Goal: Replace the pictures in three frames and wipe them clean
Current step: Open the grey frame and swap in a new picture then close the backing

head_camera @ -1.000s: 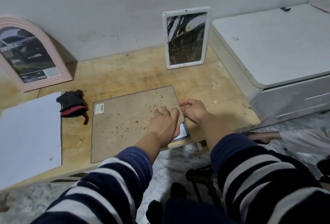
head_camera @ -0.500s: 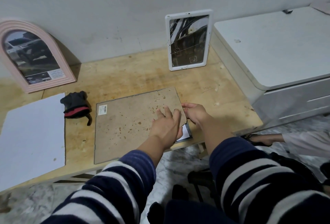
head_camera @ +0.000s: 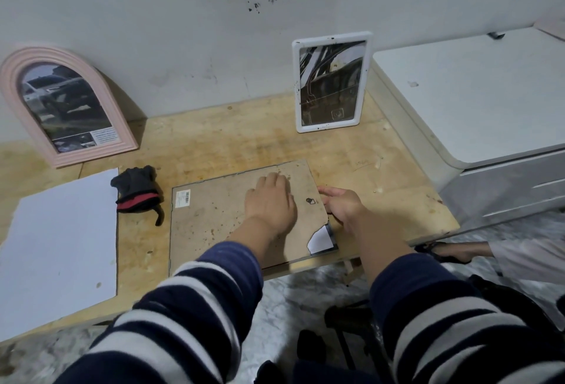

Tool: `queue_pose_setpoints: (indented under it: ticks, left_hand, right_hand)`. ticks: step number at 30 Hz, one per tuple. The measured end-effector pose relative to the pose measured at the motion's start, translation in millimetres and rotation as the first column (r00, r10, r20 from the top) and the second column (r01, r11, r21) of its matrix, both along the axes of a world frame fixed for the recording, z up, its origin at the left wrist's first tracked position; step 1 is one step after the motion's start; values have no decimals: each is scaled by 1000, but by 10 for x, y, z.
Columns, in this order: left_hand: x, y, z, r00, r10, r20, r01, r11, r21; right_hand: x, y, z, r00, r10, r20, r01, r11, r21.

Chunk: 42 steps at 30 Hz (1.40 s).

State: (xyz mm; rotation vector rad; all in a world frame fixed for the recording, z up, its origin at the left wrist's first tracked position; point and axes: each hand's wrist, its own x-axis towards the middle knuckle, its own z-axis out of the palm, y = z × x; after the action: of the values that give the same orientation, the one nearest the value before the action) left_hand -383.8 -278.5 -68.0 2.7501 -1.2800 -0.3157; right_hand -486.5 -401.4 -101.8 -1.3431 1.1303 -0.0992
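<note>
Brown fibreboard, the backing board (head_camera: 226, 221) of a large frame (head_camera: 331, 246) that lies face down near the front edge of the bench (head_camera: 250, 142), is what both hands work on. Compared with a second ago, the left hand (head_camera: 270, 203) has moved up the board, from its near right corner toward the far right part; it now lies flat with the fingers spread, pressing down. The right hand (head_camera: 344, 204) has stayed at the right edge of the frame, its fingers loosely curled against that edge; I cannot tell if it pinches anything. Because the left hand moved away, the broken corner of the board is now uncovered, and a white sheet (head_camera: 319, 240) shows there, with the dark rim of the frame around it. A small hanger (head_camera: 310, 200) on the board is also visible now.

I judge that this frame is being closed or opened at its back, so the picture step for it is not finished. A pink arched frame (head_camera: 65, 105) leans on the wall at the far left, and a white frame (head_camera: 331, 82) stands at the far edge. A dark cloth (head_camera: 136, 189) lies just left of the board, untouched.
</note>
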Motion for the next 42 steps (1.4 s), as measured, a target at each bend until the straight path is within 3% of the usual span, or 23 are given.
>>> queue_pose_setpoints:
  ticks: [5, 10, 17, 25, 31, 37, 39, 42]
  left_hand:
    - [269, -199, 8, 978, 134, -160, -104, 977, 186]
    - [383, -278, 69, 996, 84, -38, -71, 961, 268]
    - [408, -260, 89, 999, 31, -22, -23, 945, 327]
    - [392, -289, 47, 997, 79, -2, -75, 952, 297]
    - [505, -314, 92, 964, 176, -199, -143, 975, 169]
    - [581, -373, 88, 925, 233, -299, -214, 972, 93]
    - [598, -395, 79, 927, 241, -288, -222, 970, 98]
    - [595, -438, 68, 934, 257, -249, -232, 965, 124]
  right_hand:
    - [21, -44, 23, 998, 60, -31, -58, 997, 53]
    - [66, 0, 52, 995, 97, -23, -95, 993, 73]
    - [67, 47, 86, 991, 136, -5, -136, 991, 2]
    - [81, 79, 64, 990, 141, -26, -142, 989, -46]
    - [71, 109, 41, 993, 121, 1, -121, 993, -7]
    - [70, 104, 96, 995, 94, -23, -95, 996, -4]
    - [131, 76, 150, 994, 98, -57, -100, 994, -34]
    - [299, -58, 207, 970, 119, -212, -173, 950, -259]
